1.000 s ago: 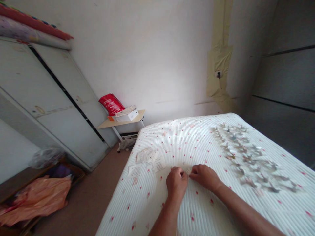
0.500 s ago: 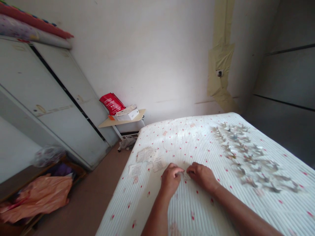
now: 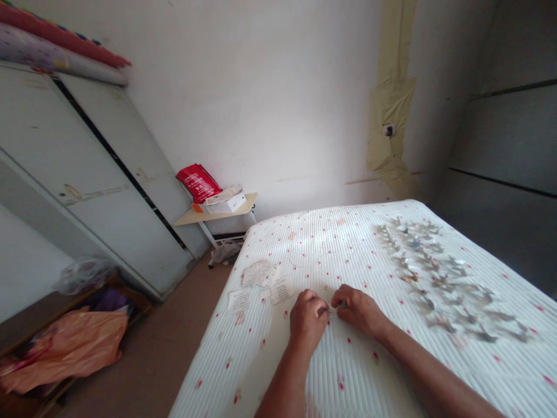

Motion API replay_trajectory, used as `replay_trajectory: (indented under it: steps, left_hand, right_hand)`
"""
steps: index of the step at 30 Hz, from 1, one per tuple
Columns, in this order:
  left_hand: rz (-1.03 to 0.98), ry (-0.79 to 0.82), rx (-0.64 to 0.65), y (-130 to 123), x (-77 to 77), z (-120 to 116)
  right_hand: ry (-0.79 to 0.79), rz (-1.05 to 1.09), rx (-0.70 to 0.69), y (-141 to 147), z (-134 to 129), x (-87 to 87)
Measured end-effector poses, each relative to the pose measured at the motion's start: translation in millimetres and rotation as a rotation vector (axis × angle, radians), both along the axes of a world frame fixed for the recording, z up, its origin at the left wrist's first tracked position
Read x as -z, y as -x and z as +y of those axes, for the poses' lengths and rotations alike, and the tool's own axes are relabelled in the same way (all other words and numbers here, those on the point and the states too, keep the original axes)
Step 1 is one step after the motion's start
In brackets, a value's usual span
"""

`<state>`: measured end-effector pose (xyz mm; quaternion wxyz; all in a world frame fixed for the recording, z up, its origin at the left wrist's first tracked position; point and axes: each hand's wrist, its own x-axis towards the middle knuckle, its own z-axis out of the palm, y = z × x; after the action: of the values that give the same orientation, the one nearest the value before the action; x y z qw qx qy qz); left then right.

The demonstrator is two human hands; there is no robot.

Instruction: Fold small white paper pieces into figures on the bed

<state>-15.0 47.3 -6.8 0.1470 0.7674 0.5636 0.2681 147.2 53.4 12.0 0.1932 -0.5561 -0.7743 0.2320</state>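
My left hand and my right hand are close together above the spotted white mattress. Both have curled fingers pinching a small piece of paper, mostly hidden between the fingertips. Left of my left hand lie loose printed paper squares, some overlapping. On the right side of the mattress, several small folded paper figures stand in rough rows.
Beyond the mattress's far left corner, a small table holds a red bag and a white box. Grey cabinets stand at left, near an orange cloth on a low shelf.
My left hand has shifted slightly right, and its fingers are more curled around the paper. My right fingers have tightened too, and less of the paper shows.
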Motion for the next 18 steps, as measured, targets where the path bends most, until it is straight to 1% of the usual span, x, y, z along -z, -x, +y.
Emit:
replay_trajectory:
  steps: [3,5,10,18]
  left_hand:
    - [0.016,-0.016,-0.049,-3.7,1.5,-2.6]
    - [0.019,-0.010,-0.060,-4.8,1.9,-3.7]
    - [-0.017,0.041,-0.007,-1.7,1.5,-4.0]
    - [-0.062,0.072,-0.007,1.6,2.1,-3.0]
  right_hand:
    - [0.021,0.031,-0.039,-2.5,0.0,0.0]
    - [0.024,0.032,-0.039,-2.3,0.1,0.6]
    - [0.015,-0.025,-0.017,1.6,-0.3,0.3]
    - [0.010,-0.041,-0.025,0.6,-1.9,-4.9]
